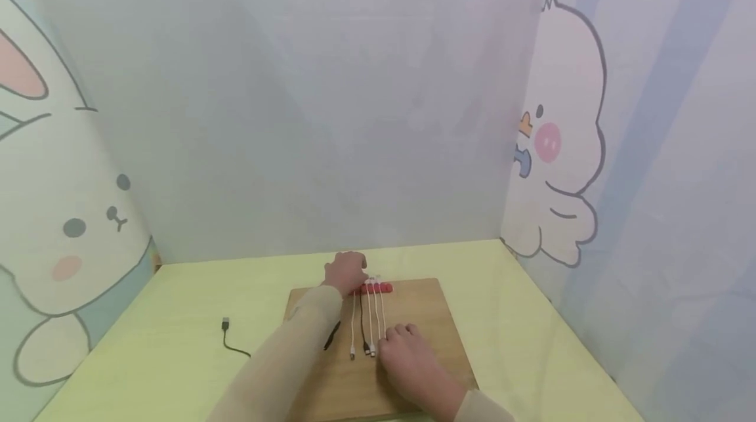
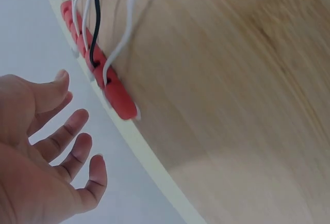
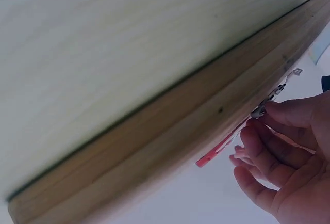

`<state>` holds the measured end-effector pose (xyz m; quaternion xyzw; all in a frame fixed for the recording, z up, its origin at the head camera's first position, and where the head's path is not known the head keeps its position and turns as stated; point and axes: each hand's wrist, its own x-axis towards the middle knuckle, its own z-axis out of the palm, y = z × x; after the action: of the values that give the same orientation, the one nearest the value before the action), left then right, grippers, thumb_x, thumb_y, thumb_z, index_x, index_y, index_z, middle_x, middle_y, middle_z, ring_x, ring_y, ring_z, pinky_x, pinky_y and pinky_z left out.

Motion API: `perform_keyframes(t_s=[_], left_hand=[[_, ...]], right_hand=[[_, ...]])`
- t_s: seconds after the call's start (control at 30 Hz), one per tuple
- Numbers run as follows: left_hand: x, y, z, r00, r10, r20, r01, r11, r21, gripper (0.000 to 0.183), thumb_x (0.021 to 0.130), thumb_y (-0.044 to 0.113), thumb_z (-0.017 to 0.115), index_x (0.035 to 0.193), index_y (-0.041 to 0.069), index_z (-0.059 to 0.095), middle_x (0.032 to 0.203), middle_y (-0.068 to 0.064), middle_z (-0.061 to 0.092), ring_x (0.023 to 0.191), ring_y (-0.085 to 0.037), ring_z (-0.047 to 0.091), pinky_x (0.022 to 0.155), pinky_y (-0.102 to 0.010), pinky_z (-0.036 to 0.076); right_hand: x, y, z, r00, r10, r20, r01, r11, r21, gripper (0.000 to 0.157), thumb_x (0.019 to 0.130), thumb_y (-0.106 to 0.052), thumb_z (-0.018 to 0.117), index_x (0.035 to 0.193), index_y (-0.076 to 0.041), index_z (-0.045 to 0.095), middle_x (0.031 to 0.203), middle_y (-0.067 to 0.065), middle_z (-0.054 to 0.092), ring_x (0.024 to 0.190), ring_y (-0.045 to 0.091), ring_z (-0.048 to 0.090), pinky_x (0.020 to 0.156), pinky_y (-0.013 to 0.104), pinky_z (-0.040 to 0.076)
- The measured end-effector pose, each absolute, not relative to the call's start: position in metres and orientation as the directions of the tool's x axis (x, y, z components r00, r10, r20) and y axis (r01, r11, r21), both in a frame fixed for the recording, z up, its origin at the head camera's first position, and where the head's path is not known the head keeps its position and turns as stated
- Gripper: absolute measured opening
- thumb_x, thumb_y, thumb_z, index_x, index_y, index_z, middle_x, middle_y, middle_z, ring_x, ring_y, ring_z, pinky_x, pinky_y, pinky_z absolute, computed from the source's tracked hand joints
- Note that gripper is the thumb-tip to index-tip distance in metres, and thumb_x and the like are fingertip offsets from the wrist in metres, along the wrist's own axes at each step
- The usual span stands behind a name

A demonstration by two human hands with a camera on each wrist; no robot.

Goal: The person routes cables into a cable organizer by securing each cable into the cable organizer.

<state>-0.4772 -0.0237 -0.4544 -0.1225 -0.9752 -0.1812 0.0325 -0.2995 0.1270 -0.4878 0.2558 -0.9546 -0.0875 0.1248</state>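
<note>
A red cable holder [image 1: 384,288] lies across the far part of a wooden board [image 1: 425,317]. Several white cables and a black cable [image 2: 97,17] sit in its slots and run toward the near side. My left hand [image 1: 345,272] hovers by the left end of the holder. In the left wrist view its fingers are loosely bent, apart from the holder, with nothing between them. My right hand [image 1: 410,359] is at the near end of the rightmost white cable [image 1: 382,314]; the right wrist view has thumb and forefinger pinching a cable plug [image 3: 258,111].
Left of the board, a black cable with a USB plug [image 1: 226,323] lies on the pale yellow table [image 1: 177,317], partly hidden by my left sleeve [image 1: 277,356]. Loose cable ends [image 1: 353,351] rest on the board between my hands. Printed curtains [image 1: 331,113] surround the table.
</note>
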Motion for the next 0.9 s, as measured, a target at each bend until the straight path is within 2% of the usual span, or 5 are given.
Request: perform_keyframes(t_s=[0.33, 0.5, 0.63, 0.9], left_hand=[[-0.458, -0.065, -0.437, -0.96, 0.248, 0.126, 0.277, 0.889, 0.365, 0.023, 0.096, 0.021, 0.076, 0.114, 0.006, 0.074, 0.124, -0.012, 0.076, 0.121, -0.038, 0.067, 0.105, -0.073, 0.046], [-0.452, -0.086, -0.425, -0.956, 0.258, 0.137, 0.29, 0.895, 0.339, 0.024, 0.098, 0.022, 0.074, 0.115, 0.005, 0.073, 0.124, -0.013, 0.076, 0.117, -0.037, 0.07, 0.101, -0.068, 0.051], [-0.45, -0.102, -0.415, -0.961, 0.237, 0.143, 0.27, 0.915, 0.301, 0.021, 0.098, 0.021, 0.074, 0.113, 0.007, 0.073, 0.124, -0.013, 0.076, 0.119, -0.038, 0.069, 0.103, -0.07, 0.049], [-0.44, -0.127, -0.41, -0.961, 0.236, 0.145, 0.267, 0.932, 0.246, 0.022, 0.096, 0.022, 0.073, 0.112, 0.006, 0.075, 0.122, -0.013, 0.076, 0.122, -0.039, 0.066, 0.103, -0.073, 0.047]], right_hand=[[-0.295, 0.132, -0.483, -0.831, -0.52, 0.198, -0.478, 0.849, 0.224, 0.011, 0.09, -0.018, 0.076, 0.1, -0.012, 0.079, 0.094, 0.001, 0.07, 0.092, 0.02, 0.066, 0.093, 0.043, 0.057], [-0.296, 0.137, -0.474, -0.843, -0.498, 0.202, -0.467, 0.865, 0.184, 0.012, 0.087, -0.015, 0.077, 0.097, -0.01, 0.078, 0.092, 0.001, 0.069, 0.089, 0.02, 0.065, 0.091, 0.045, 0.056], [-0.298, 0.139, -0.467, -0.848, -0.486, 0.212, -0.459, 0.873, 0.163, 0.014, 0.085, -0.018, 0.08, 0.097, -0.011, 0.078, 0.091, 0.001, 0.069, 0.086, 0.02, 0.064, 0.088, 0.045, 0.056], [-0.296, 0.138, -0.473, -0.847, -0.508, 0.16, -0.485, 0.859, 0.163, 0.008, 0.095, -0.018, 0.074, 0.099, -0.018, 0.081, 0.096, -0.003, 0.073, 0.089, 0.018, 0.066, 0.089, 0.047, 0.059]])
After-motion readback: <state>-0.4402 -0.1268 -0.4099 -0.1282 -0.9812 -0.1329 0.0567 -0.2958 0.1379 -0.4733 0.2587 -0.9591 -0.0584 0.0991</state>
